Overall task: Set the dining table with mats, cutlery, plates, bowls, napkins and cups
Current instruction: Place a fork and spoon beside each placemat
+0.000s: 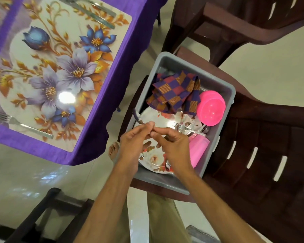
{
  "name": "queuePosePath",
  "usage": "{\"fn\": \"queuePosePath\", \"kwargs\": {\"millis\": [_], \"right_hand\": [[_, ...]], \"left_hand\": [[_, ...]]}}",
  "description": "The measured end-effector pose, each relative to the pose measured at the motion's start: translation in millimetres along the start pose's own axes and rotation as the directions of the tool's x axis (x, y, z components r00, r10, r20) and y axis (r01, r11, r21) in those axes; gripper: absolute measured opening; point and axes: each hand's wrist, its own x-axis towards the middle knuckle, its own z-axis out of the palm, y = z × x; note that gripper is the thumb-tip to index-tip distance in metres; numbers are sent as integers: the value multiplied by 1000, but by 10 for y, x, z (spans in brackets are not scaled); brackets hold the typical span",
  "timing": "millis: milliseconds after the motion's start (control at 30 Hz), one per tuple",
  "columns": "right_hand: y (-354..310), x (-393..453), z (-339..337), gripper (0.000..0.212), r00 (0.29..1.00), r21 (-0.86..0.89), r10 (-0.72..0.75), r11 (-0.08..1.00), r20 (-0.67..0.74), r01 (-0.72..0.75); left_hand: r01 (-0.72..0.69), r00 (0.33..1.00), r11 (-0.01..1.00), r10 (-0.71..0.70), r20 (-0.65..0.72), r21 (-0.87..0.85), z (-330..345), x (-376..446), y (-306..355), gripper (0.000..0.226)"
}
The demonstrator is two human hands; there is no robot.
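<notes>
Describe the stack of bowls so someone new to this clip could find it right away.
Start at the grey tub sitting on the brown plastic chair beside the purple-clothed table. Against the tub's right wall, next to the checked napkins, lie the pink bowls. They are round and brighter pink than the paler pink cups nearer the person.

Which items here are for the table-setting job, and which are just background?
Job: mat, fork, bin, napkins, plates, bowls, cups, loose cutlery, piece held by both hands.
Background: chairs, floor.
</notes>
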Motion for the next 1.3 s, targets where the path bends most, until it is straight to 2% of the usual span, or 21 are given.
{"fn": "queuePosePath", "kwargs": {"millis": [67, 133, 167, 233, 300, 333, 400, 533, 600, 667, 767, 833, 867, 900, 967, 1000, 1033, 1100, 1167, 1233, 1300], "right_hand": [[79, -79, -18, 18, 991, -181, -109, 976, 72, 120], [190, -91, -168, 18, 961, -392, -197, 882, 192, 259], [251, -47, -290, 20, 955, -482, -222, 826, 198, 293], [344, 118, -613, 25, 965, -667, -254, 707, 72, 236], [417, 330, -970, 25, 958, -824, -276, 559, -84, 88], [451, 426, -1121, 26, 955, -878, -275, 477, -111, 35], [489, 585, -1304, 28, 969, -944, -244, 329, -46, 38], [571, 769, -1309, 29, 963, -969, -195, 127, 185, 212], [624, 827, -1222, 22, 967, -978, -162, 35, 195, 203], [645, 855, -1144, 14, 977, -987, -143, 15, 156, 159], [638, 893, -1111, 10, 981, -991, -152, 44, 121, 129], [601, 895, -1113, 13, 980, -984, -181, 142, 79, 105], [571, 884, -1110, 13, 976, -964, -208, 242, 57, 108], [509, 850, -1096, 14, 974, -909, -224, 398, 34, 123], [384, 785, -1067, 10, 988, -643, -154, 760, -31, 98], [346, 762, -1065, 10, 994, -499, -103, 864, -45, 67], [318, 737, -1073, 11, 995, -422, -87, 905, -45, 60], [267, 687, -1082, 19, 994, -374, -94, 925, -47, 70], [255, 653, -1103, 18, 996, -331, -45, 943, -73, 18], [288, 632, -1122, 13, 993, -368, 21, 928, -115, -62], [338, 615, -1135, 18, 986, -520, 50, 845, -156, -125]], "left_hand": [[40, 998, 999, -40, -43, -15, -37, 0, -30, 18], [53, 993, 999, -52, -104, 5, -108, 25, -62, 16], [52, 991, 999, -52, -126, -1, -153, 37, -68, 15], [37, 989, 999, -38, -141, -9, -252, 63, -58, 16], [1, 991, 1000, -1, -132, -1, -342, 88, -46, 20], [-21, 992, 1000, 20, -126, -3, -376, 95, -48, 22], [-48, 991, 999, 47, -128, -8, -416, 108, -52, 24], [-63, 988, 998, 60, -139, -15, -432, 107, -75, 25], [-64, 988, 998, 61, -142, -21, -427, 96, -84, 25], [-67, 988, 998, 64, -138, -18, -424, 82, -95, 25], [-72, 990, 997, 71, -123, -8, -440, 74, -113, 25], [-63, 992, 998, 62, -112, -8, -470, 86, -124, 25], [-57, 992, 998, 55, -113, -14, -484, 94, -127, 24], [-49, 992, 998, 46, -119, -25, -497, 100, -128, 24], [-37, 990, 998, 31, -134, -46, -503, 110, -130, 23], [-37, 990, 998, 30, -140, -46, -508, 115, -137, 23], [-41, 989, 999, 35, -141, -36, -512, 119, -142, 23], [-57, 991, 998, 56, -120, 1, -522, 126, -152, 23], [-61, 993, 998, 62, -102, 17, -516, 133, -155, 23], [-43, 993, 999, 42, -113, 0, -497, 145, -134, 24], [-27, 993, 999, 24, -118, -26, -472, 156, -110, 26]]}}
